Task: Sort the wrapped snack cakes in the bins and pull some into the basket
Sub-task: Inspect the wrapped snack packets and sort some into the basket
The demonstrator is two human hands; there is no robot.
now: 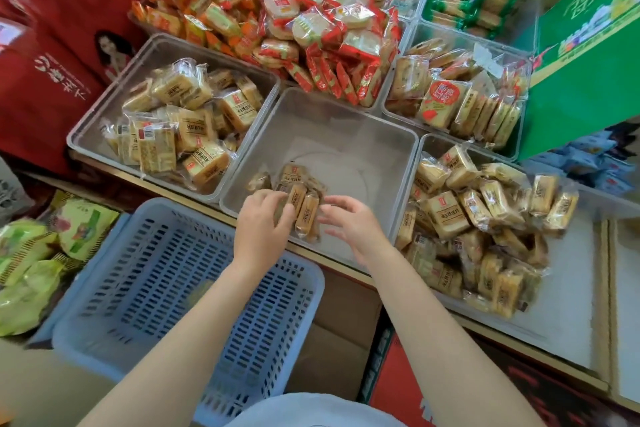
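Observation:
A clear middle bin (346, 121) holds only a small cluster of wrapped snack cakes (300, 194) at its near edge. My left hand (261, 224) reaches into the bin and its fingers curl over the left side of that cluster. My right hand (349, 224) hovers beside the cluster on the right, fingers relaxed and spread, holding nothing. A blue slotted basket (194, 274) with nothing in it stands just below the bin, under my left forearm.
Clear bins full of tan wrapped cakes sit to the left (180, 121) and right (478, 218). Red and orange packets (311, 35) are heaped behind. A green carton (585, 55) stands at the right, red bags (52, 45) at the left, green packets (31, 260) at lower left.

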